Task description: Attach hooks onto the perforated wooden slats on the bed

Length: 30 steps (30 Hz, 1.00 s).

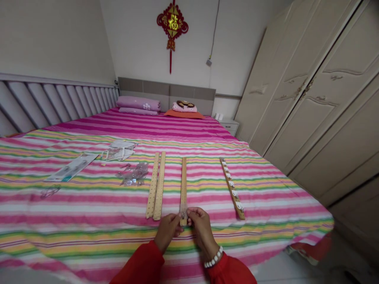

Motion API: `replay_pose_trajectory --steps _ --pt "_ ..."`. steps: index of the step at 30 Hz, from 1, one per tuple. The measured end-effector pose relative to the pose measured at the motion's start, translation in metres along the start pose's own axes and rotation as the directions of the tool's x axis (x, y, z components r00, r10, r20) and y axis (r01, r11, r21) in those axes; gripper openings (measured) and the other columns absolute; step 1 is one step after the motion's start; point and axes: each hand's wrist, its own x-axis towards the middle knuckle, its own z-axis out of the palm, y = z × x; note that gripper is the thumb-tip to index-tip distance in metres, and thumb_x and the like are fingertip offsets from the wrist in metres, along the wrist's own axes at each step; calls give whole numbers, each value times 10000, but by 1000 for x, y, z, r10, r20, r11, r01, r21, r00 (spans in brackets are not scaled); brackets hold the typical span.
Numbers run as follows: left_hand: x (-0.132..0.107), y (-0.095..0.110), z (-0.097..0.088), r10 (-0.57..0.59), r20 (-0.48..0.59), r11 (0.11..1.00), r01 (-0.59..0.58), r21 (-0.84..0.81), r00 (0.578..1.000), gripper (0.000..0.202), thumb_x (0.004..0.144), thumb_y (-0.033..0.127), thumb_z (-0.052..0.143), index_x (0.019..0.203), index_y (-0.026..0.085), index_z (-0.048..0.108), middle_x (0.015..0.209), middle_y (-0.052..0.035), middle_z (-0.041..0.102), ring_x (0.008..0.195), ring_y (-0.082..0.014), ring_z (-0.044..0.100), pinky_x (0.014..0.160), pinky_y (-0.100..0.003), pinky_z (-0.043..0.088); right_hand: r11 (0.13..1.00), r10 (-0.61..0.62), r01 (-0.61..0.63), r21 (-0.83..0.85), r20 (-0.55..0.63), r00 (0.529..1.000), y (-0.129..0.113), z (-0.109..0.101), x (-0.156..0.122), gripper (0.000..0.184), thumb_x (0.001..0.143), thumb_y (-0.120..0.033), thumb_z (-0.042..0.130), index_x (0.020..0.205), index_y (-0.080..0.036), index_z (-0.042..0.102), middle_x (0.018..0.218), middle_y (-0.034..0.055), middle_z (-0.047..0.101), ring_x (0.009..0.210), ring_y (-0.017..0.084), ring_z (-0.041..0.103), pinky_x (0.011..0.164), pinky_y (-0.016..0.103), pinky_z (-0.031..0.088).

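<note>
A narrow wooden strip [184, 181] lies lengthwise on the striped bedspread in front of me. Over its near end, a small clear plastic bag [183, 213] with something shiny in it is stretched between my two hands. My left hand [168, 229] pinches the bag from the left side. From the right, my right hand [201, 225], with a white bead bracelet at the wrist, pinches it too. Exactly what the bag contains is too small to make out. Close to my left hand lie two pale wooden strips [156, 185] with rows of holes.
At right, a wooden strip [232, 187] carries several white pieces. Left of the strips are small plastic bags [136, 173], white packaging [120, 150], a long blister pack [72, 167] and a crumpled clear piece [50, 191]. All lie on the striped bedspread [118, 244]. A wardrobe [319, 90] stands right.
</note>
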Motion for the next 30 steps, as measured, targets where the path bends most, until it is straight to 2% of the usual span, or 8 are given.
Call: replay_pose_trajectory --steps 6,12,16,20,24,30 --pt "-1 1 1 -6 6 999 6 -44 1000 474 581 600 660 711 155 563 657 -19 648 532 -119 606 462 -209 417 1000 0 0 -11 -3 1000 3 -1 3 176 557 -247 767 635 -136 656 457 -27 586 400 80 460 433 210 334" --pt "2 -1 4 -44 -4 989 43 -143 999 492 513 593 711 666 157 540 573 23 607 478 -94 575 453 -202 414 999 14 -14 -31 0 1000 5 -1 3 203 560 -279 769 630 -137 642 430 -39 558 388 77 454 422 201 334" --pt "5 -3 5 -43 -7 982 41 -185 999 526 446 609 734 635 164 526 493 65 546 438 -85 549 445 -204 409 997 24 -24 -79 -2 1000 7 -2 6 280 578 -372 772 601 -150 603 399 -47 527 350 77 431 386 201 319" --pt "4 -1 4 -39 -7 981 37 -189 999 536 420 622 733 611 168 523 473 76 535 428 -86 545 445 -209 410 976 58 -53 -211 16 998 7 -3 15 387 654 -485 698 501 -161 552 357 -42 475 308 67 379 336 204 228" --pt "2 2 4 -66 -9 979 63 -195 998 540 377 607 753 588 177 504 459 81 534 429 -97 560 470 -224 434 935 110 -79 -345 71 991 1 -2 26 403 643 -412 681 379 -175 489 286 -54 381 288 53 289 346 228 149" --pt "9 -3 1 -73 15 983 75 -165 997 461 439 517 779 598 179 509 450 67 546 446 -120 586 487 -235 443 912 164 -139 -385 33 986 -2 -1 37 360 587 -282 662 374 -223 379 283 -106 257 322 49 192 367 252 98"
